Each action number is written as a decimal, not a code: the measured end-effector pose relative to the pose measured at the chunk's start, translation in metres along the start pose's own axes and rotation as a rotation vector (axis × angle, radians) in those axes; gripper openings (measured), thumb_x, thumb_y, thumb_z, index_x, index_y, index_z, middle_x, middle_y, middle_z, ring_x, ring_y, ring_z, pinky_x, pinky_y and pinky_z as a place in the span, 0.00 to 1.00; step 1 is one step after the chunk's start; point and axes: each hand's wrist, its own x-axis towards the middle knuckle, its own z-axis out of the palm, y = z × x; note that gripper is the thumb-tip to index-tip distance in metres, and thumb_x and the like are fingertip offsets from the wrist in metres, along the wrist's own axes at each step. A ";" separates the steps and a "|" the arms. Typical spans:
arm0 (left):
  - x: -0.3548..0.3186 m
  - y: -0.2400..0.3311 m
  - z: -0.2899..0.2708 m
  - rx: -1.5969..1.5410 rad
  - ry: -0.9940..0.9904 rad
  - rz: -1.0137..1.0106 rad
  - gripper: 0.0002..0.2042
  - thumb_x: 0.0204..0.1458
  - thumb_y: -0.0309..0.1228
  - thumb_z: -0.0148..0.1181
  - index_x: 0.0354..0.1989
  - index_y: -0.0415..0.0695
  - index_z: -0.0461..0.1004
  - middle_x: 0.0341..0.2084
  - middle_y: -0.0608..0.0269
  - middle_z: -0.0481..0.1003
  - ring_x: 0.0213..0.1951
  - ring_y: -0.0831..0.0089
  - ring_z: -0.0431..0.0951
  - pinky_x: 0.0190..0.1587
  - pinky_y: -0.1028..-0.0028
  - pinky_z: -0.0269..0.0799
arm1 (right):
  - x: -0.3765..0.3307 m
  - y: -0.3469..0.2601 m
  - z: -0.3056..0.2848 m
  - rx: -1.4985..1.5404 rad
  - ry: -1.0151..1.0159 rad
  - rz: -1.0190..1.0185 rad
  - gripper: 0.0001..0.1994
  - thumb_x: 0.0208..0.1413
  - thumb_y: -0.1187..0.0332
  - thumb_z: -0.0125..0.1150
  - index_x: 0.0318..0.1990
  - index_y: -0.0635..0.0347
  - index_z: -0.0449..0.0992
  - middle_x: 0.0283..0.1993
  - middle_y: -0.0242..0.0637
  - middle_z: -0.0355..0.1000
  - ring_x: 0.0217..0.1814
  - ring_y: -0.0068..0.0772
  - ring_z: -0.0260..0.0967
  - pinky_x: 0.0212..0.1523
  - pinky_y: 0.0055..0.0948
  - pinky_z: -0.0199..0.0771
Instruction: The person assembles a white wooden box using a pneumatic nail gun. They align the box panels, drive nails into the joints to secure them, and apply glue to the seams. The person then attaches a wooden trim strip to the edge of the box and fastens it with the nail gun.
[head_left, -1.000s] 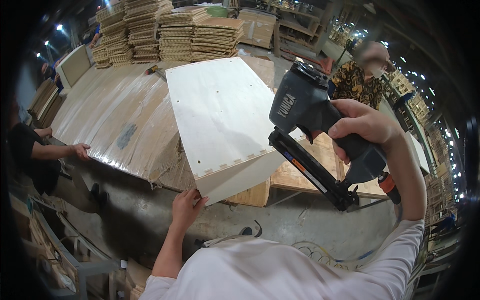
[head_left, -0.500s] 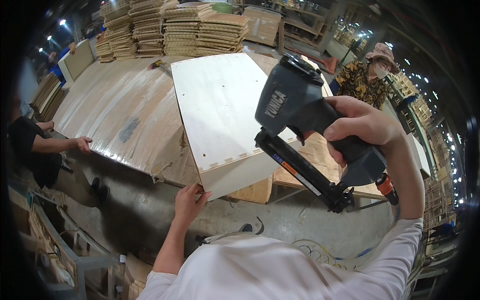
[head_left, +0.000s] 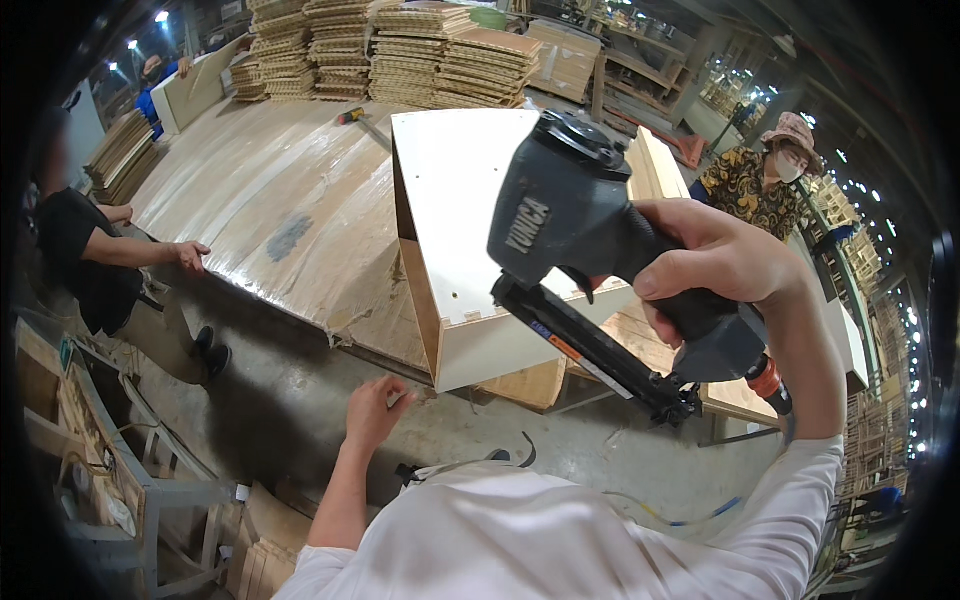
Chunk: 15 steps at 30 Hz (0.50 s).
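My right hand (head_left: 715, 265) is wrapped around the grip of a dark grey air nail gun (head_left: 570, 210), lifted in front of the wooden box. A slanted black magazine runs below its body, and an orange-ended hose fitting sits at the handle's base. Behind the gun, the box (head_left: 450, 200) has a white top panel with small holes and a pale front side. Its left side looks hollow. The gun hides part of the top. My left hand (head_left: 377, 412) is just off the box's near left corner, fingers loosely curled and apart from the thumb, holding nothing.
A wide wrapped panel surface (head_left: 250, 215) lies to the left, with a hammer (head_left: 352, 116) on it. Stacked boards (head_left: 430, 60) stand behind. One co-worker (head_left: 95, 230) is at the left, another (head_left: 765, 180) at the far right. A metal frame (head_left: 160, 500) stands lower left.
My left hand has let go of the box's near corner and is now apart from it. The box appears turned, showing more of its left side. The nail gun stays in my right hand.
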 end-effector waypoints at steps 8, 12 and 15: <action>-0.021 -0.023 0.001 -0.023 0.040 -0.035 0.14 0.45 0.39 0.67 0.31 0.42 0.75 0.26 0.57 0.77 0.33 0.60 0.77 0.35 0.65 0.72 | 0.021 -0.006 0.016 -0.002 -0.096 -0.014 0.16 0.51 0.70 0.59 0.45 0.67 0.67 0.31 0.34 0.69 0.24 0.24 0.72 0.25 0.24 0.78; -0.019 -0.027 0.006 -0.052 -0.002 -0.038 0.15 0.44 0.40 0.68 0.33 0.42 0.75 0.29 0.57 0.77 0.34 0.61 0.77 0.37 0.65 0.72 | 0.022 0.000 0.013 -0.021 -0.103 -0.022 0.16 0.51 0.70 0.59 0.46 0.68 0.65 0.31 0.35 0.70 0.24 0.24 0.72 0.25 0.25 0.78; -0.002 -0.009 0.017 -0.191 0.018 0.074 0.20 0.44 0.41 0.69 0.40 0.41 0.75 0.32 0.56 0.78 0.36 0.62 0.77 0.41 0.67 0.72 | 0.008 0.008 0.003 -0.044 -0.045 -0.015 0.18 0.49 0.71 0.59 0.46 0.69 0.65 0.31 0.37 0.70 0.23 0.26 0.72 0.24 0.25 0.77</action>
